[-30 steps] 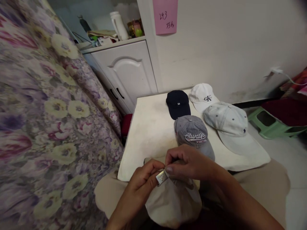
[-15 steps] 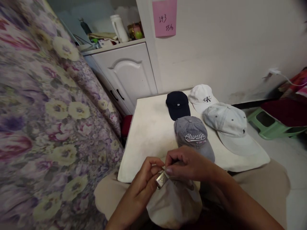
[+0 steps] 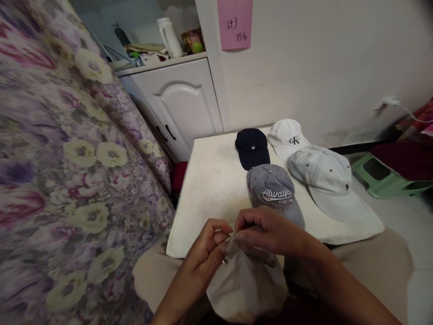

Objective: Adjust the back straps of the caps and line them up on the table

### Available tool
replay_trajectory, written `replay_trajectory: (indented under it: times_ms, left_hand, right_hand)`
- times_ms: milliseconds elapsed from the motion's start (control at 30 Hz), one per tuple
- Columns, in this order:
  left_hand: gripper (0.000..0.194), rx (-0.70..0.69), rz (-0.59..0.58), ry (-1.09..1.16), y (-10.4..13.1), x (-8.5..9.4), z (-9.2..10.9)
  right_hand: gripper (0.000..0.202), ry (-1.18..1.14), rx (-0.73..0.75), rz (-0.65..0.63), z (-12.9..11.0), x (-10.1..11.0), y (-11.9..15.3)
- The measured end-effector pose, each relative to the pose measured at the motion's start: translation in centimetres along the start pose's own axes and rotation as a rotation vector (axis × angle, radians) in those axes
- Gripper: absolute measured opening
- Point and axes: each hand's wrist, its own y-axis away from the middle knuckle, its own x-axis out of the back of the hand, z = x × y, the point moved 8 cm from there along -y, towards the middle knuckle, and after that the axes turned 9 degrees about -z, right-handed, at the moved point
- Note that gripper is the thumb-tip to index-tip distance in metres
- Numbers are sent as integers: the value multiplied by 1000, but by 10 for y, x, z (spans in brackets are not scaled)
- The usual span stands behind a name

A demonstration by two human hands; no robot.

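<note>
A beige baseball cap is held over my lap, its back strap and metal buckle turned up between my hands. My left hand pinches the strap by the buckle, fingers closed. From the other side, my right hand grips the strap with thumb and forefinger. Just beyond my right hand lies a grey cap with "Always" lettering. Behind it sit a navy cap, a white cap with CK letters and a pale blue cap.
The caps rest on a cream-covered table against the wall. A floral curtain hangs at the left, with a white cabinet behind. At the right stands a green stool. A pink note is on the wall.
The buckle has tilted between my fingers, so its bright flat face no longer shows. Both hands keep their pinch on the strap in nearly the same place.
</note>
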Motion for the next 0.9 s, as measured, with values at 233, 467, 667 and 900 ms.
replay_trajectory:
  times_ms: [233,467,667,900]
  left_hand:
    - [18,3,8,11,-1,3,-1]
    - [15,3,-16,18,-2,-2,-1]
    - [19,-4,10,-3,-1,2,1]
    - [19,-2,-32,65,-4,-6,0]
  right_hand:
    - [10,-19,-4,-20,4,1,0]
    - [15,-85,-3,-52,6,-7,-3]
    - [12,-47,-9,-33,9,0,2]
    - [16,-161,-15,-79,12,-11,-2]
